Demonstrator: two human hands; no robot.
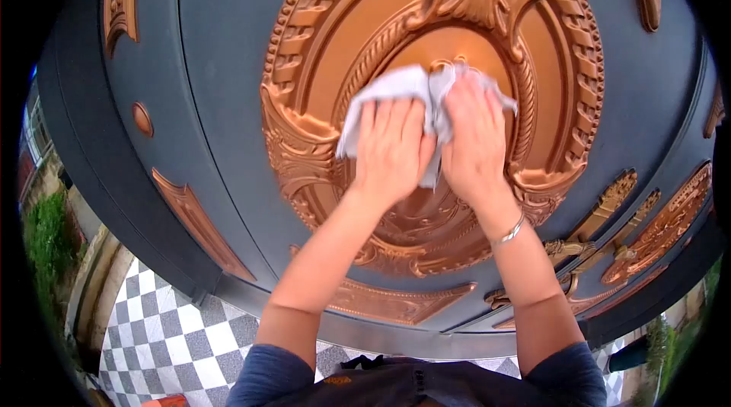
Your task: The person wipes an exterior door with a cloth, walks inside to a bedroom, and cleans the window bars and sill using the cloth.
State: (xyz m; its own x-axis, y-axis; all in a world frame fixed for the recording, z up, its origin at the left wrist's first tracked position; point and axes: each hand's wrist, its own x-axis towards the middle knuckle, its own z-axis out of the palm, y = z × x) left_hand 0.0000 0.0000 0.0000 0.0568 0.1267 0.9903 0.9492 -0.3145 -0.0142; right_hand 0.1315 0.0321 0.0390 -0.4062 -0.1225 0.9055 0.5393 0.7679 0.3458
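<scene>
A pale grey-white cloth [390,87] lies against the copper-coloured oval medallion [320,57] in the middle of a dark grey door [221,87]. My left hand [388,144] holds the cloth's left part, fingers close together and pressed onto it. Beside it, my right hand [476,137] grips the bunched right part; its fingertips are a little blurred. Whether this is one cloth or two I cannot tell. A fold hangs down between the hands. Cloth and hands cover much of the medallion's centre, where some small raised curls show just above.
Raised copper-coloured trim [202,224] and a round stud [142,119] stand out on the left. Ornate handles [609,197] project at the lower right, near another medallion [662,224]. Below is a checkered tile floor [164,323], with green plants [49,239] far left.
</scene>
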